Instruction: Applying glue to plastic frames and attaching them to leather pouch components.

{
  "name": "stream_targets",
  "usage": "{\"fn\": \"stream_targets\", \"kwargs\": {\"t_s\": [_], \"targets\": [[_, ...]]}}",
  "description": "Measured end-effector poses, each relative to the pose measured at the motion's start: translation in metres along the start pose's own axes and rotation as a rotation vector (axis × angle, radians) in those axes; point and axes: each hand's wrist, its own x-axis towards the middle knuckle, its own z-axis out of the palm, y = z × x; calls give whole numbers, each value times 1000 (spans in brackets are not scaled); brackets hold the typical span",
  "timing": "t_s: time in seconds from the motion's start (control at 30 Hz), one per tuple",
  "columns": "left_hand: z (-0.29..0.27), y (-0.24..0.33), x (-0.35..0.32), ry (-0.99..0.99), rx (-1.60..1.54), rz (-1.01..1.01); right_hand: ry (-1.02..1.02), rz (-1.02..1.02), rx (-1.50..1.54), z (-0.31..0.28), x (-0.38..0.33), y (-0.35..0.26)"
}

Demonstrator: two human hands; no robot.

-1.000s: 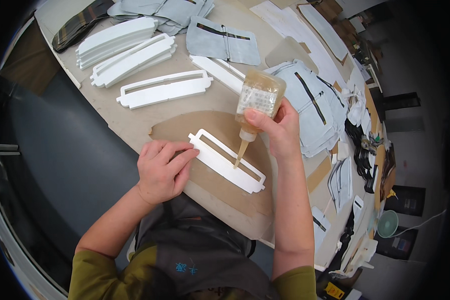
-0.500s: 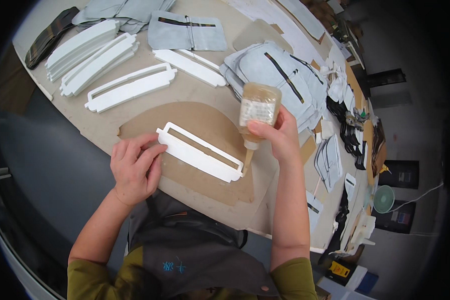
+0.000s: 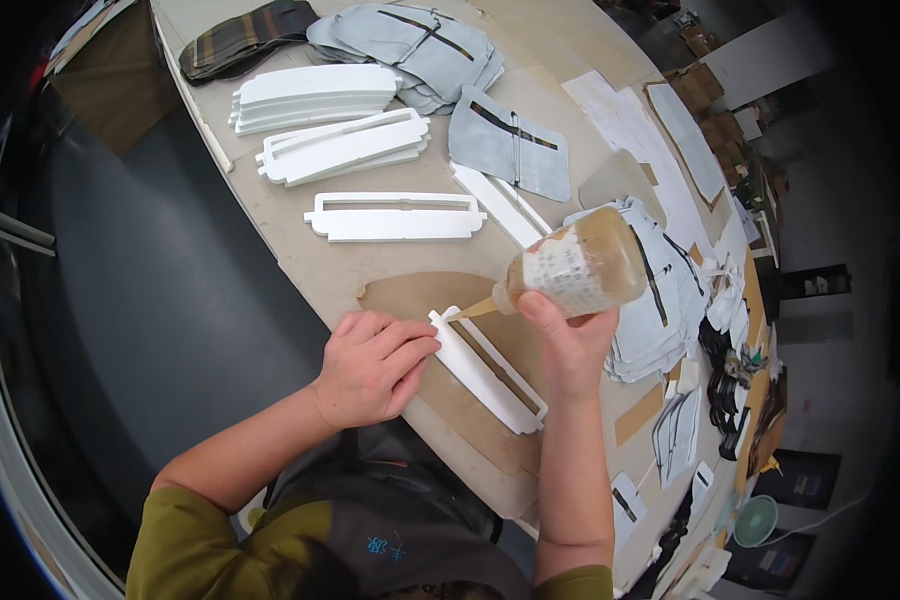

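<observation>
My right hand [image 3: 575, 350] is wrapped round a clear squeeze bottle [image 3: 576, 268] of amber, glue-like liquid, tipped sideways. Its narrow nozzle points left, with the tip at the upper left end of a white slotted frame [image 3: 482, 378]. That frame lies slanted on a brown cardboard sheet [image 3: 410, 291]. My left hand [image 3: 373, 366] grips the frame's upper left end with curled fingers; the thumb is partly hidden. Whether liquid is leaving the nozzle cannot be made out.
Beyond the cardboard lies another white frame [image 3: 395, 218], with stacked white frames [image 3: 315, 98] farther back. Grey fabric pieces [image 3: 510, 142] with dark slits lie behind, and a pile of grey pieces [image 3: 635, 340] sits right of the bottle. The table edge [image 3: 270, 245] runs along the left.
The bottle has swung from upright to sideways, its nozzle moving from the frame's right end to its left end. The view has turned, shifting the table in the picture. Both hands keep their holds.
</observation>
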Motion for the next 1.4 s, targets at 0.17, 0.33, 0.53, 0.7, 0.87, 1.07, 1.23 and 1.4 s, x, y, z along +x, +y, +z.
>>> {"fn": "stream_targets", "kwargs": {"t_s": [0.17,0.33,0.53,0.7,0.87,1.07,1.23,1.4], "targets": [[0,-1,1,-5,-7,-15,60,26,-85,7,2,1],[0,-1,0,-5,-10,-17,159,28,-47,6,12,1],[-1,0,1,-24,-26,-24,168,65,-88,5,17,9],[-2,1,1,-24,-10,-33,128,145,-133,-2,21,5],[-1,1,1,-24,-22,-26,145,100,-53,0,22,11],[-3,2,4,-39,-11,-24,162,170,-140,-22,12,-1],[-2,2,4,-44,-9,-11,193,202,-158,-42,-2,-3],[-3,3,4,-65,19,-20,230,220,-157,-58,-15,-10]]}}
